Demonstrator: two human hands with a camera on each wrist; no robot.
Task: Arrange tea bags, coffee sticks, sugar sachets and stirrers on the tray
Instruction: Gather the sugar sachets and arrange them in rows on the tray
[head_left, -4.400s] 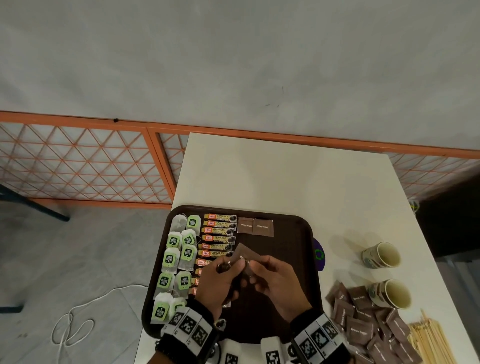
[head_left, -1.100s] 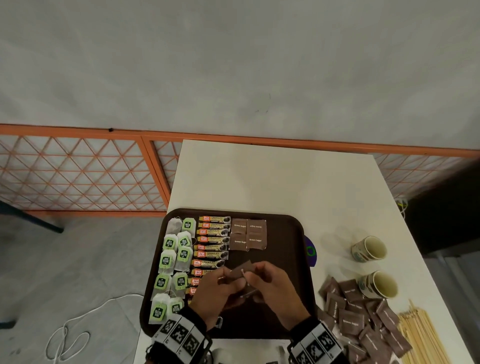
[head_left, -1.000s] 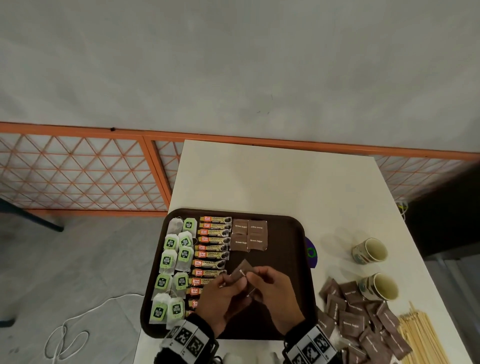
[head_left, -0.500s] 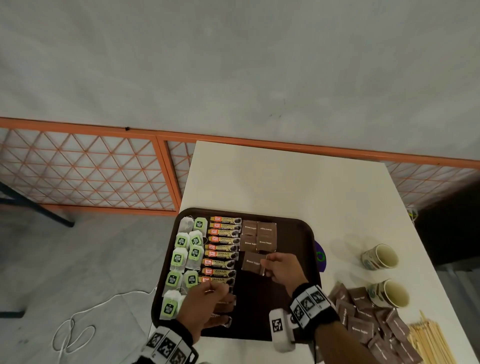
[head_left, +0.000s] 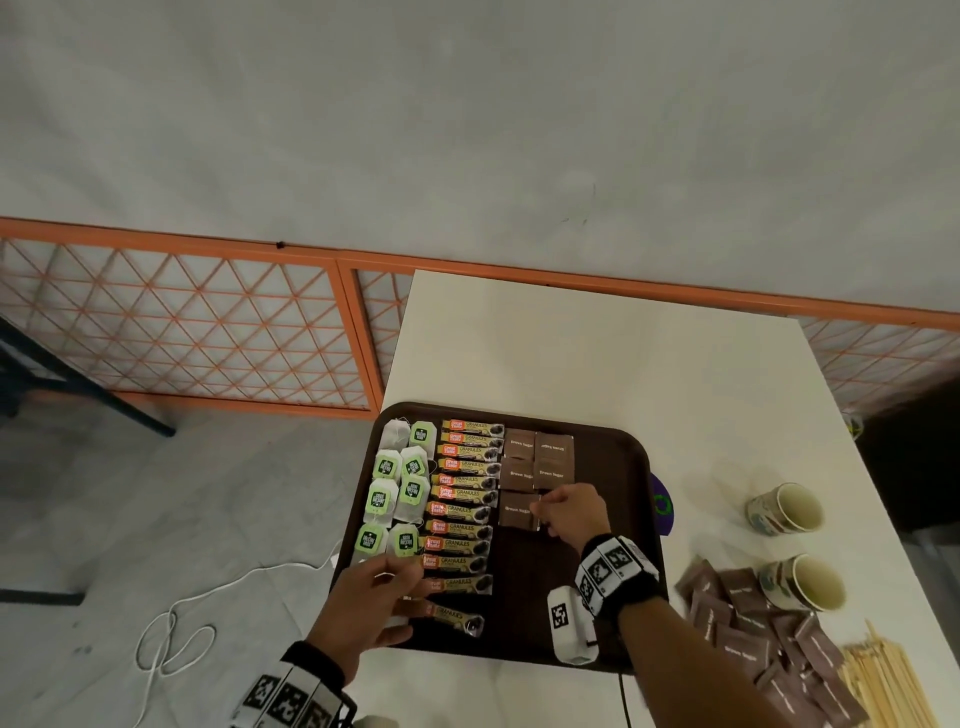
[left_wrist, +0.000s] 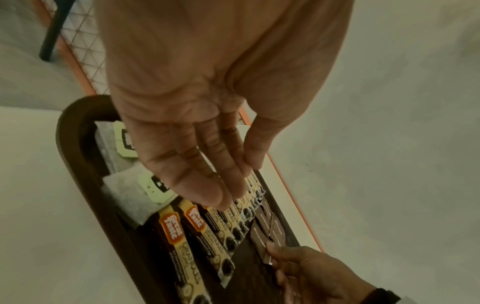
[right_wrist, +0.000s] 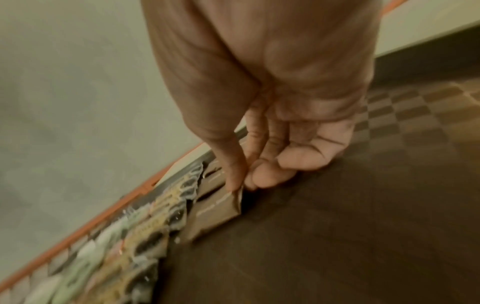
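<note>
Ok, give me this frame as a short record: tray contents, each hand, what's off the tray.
tray: tea bags at left, coffee sticks beside them, then brown sugar sachets
right hand: pinches the fifth sachet by its edge, below four laid ones
left hand: open, over the tray's near left corner
off tray: loose sachets, wooden stirrers, two paper cups

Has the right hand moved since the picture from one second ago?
Yes. The right hand has gone away from the left hand, up the dark brown plastic tray toward the brown sugar sachets.
</note>
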